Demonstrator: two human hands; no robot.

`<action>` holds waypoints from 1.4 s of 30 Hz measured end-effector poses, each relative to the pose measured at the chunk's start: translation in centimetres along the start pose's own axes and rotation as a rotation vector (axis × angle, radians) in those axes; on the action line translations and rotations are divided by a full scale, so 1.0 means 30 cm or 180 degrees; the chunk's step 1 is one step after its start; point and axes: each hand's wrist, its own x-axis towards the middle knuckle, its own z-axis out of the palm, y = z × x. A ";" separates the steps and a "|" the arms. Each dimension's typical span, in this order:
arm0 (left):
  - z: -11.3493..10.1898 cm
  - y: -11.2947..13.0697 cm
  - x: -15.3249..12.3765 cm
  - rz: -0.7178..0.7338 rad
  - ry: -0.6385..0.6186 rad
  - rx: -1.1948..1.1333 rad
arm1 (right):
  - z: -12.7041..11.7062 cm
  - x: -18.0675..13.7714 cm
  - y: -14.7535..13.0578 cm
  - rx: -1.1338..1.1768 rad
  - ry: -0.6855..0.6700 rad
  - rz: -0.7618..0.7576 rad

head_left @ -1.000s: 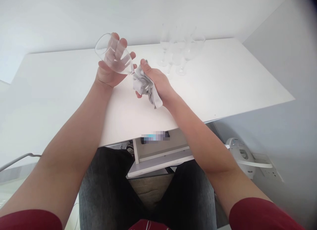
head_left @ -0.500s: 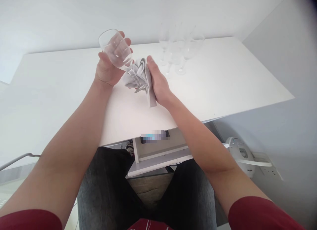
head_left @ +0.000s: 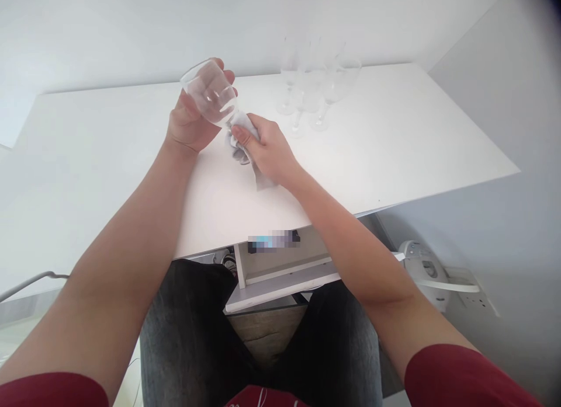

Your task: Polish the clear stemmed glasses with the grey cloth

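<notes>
Your left hand grip: wrapped round bowl of the clear stemmed wine glass, tilted, held above the white tabletop. Your right hand grip: closed on the crumpled grey cloth, bunched at glass stem/base. Cluster of clear stemmed glasses stands behind, w/ gap.

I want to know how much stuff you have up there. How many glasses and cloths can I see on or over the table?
Glass held in the left hand: 1
Glasses standing at the back of the table: about 4, they overlap and are hard to tell apart
Grey cloth in the right hand: 1
Total: about 6
</notes>
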 end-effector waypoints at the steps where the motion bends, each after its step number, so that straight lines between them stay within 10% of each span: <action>1: -0.011 -0.013 -0.004 -0.0059 0.0006 -0.0042 | -0.004 -0.004 -0.009 0.0281 -0.0275 0.0083; 5: -0.064 -0.072 -0.028 -0.0353 0.0277 -0.0190 | -0.021 -0.021 -0.044 0.1004 -0.1070 0.0438; 16: -0.111 -0.119 -0.017 -0.0261 -0.0059 -0.0189 | -0.014 0.004 -0.020 0.0737 -0.0260 0.0496; 27: -0.077 -0.142 -0.033 -0.0919 0.0133 -0.0451 | -0.006 -0.015 -0.030 0.1220 -0.0805 0.0332; 36: -0.092 -0.106 -0.021 -0.0189 0.0433 -0.0162 | -0.019 -0.026 -0.050 0.0880 -0.1118 0.0271; 42: -0.065 -0.054 -0.006 0.0140 0.0147 -0.0109 | -0.001 -0.006 -0.027 0.0258 -0.0377 0.0180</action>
